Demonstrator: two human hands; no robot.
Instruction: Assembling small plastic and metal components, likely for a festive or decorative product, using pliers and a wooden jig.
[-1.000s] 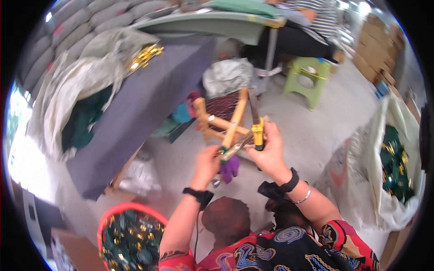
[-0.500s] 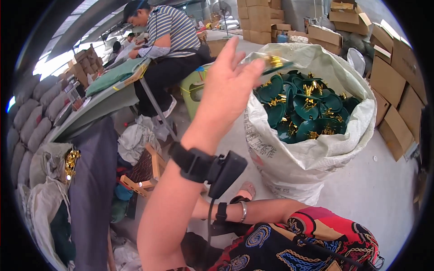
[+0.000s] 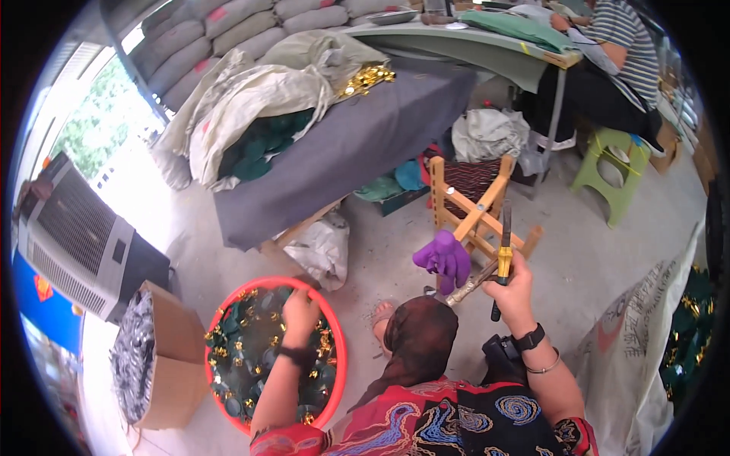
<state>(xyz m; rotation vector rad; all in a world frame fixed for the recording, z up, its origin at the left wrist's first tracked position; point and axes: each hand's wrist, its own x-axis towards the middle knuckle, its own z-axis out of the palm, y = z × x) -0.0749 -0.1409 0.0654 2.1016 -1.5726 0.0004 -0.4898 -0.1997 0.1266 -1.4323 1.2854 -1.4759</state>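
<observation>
Over the far right part of a red basin (image 3: 340, 338), my left hand (image 3: 302, 311) reaches down with its fingers curled; what they hold, if anything, is hidden. Dark green discs with gold metal bits (image 3: 251, 353) fill the basin. My right hand (image 3: 513, 292) is closed around a hand tool (image 3: 505, 262) with a yellow and black handle, its dark metal end pointing up. Beside that hand, a metal rod leans toward a purple glove (image 3: 449, 262), which hangs at a wooden folding stool (image 3: 480, 216).
At right stands a white woven sack (image 3: 631, 319) of green and gold pieces. A cardboard box (image 3: 175, 357) and grey cooler (image 3: 84, 235) are at left. Beyond, a cloth-covered table (image 3: 342, 159) bears an open sack. A person (image 3: 620, 53) sits on a green stool (image 3: 608, 175).
My view has swung left. My left hand, raised beside the white sack with a green disc, is now down in the red basin without that disc showing. The right hand's tool has come into view.
</observation>
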